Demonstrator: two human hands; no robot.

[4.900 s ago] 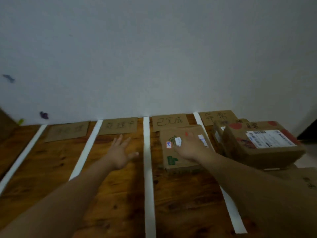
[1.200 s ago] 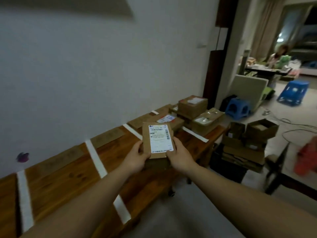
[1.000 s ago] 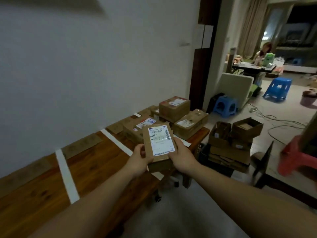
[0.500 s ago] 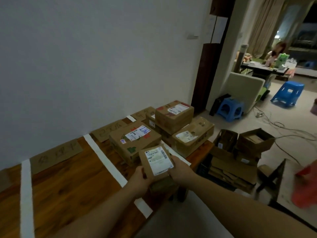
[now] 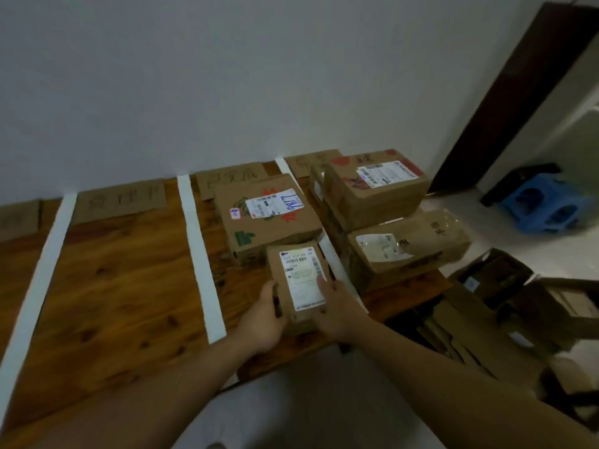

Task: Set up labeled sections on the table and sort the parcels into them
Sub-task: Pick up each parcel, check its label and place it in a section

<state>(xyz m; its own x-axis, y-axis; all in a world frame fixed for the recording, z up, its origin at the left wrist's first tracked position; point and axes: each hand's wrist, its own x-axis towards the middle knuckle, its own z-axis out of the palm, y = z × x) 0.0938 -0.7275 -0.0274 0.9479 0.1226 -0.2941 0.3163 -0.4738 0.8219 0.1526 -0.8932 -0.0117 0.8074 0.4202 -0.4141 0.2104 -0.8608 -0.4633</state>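
Head view: small parcel (image 5: 299, 283) up front, held in both hands, white shipping label facing up. Left hand (image 5: 262, 319) curled round its left edge, thumb along the side. Right hand (image 5: 337, 309) wrapped round the right edge, thumb lying on the label. Sits low over the worktop (image 5: 113, 286) near the front edge, in the section btw the middle tape strip (image 5: 199, 254) and the right tape strip (image 5: 334, 264). Touching the wood or not: can't tell.

Just behind it, same section: flat parcel (image 5: 269, 215) w/ red and green print, white label, blue handwriting. At the back of that section, against the wall, the middle cardboard label (image 5: 231, 179) w/ handwritten characters, too faint to read.

Right of the right strip: big parcel (image 5: 376, 186) stacked on others, red marks on top. In front of it, a glossy taped parcel (image 5: 408, 244) at the worktop's right end. Behind the stack, the right cardboard label (image 5: 311, 160), partly hidden.

Next section to the left: left cardboard label (image 5: 121, 199) at the wall, then the left tape strip (image 5: 42, 270) beyond it.

Off the worktop on the right: blue stool (image 5: 547, 202) on the pale floor, opened cartons (image 5: 496, 303) piled beside the worktop, dark door frame (image 5: 518, 92) at the corner.
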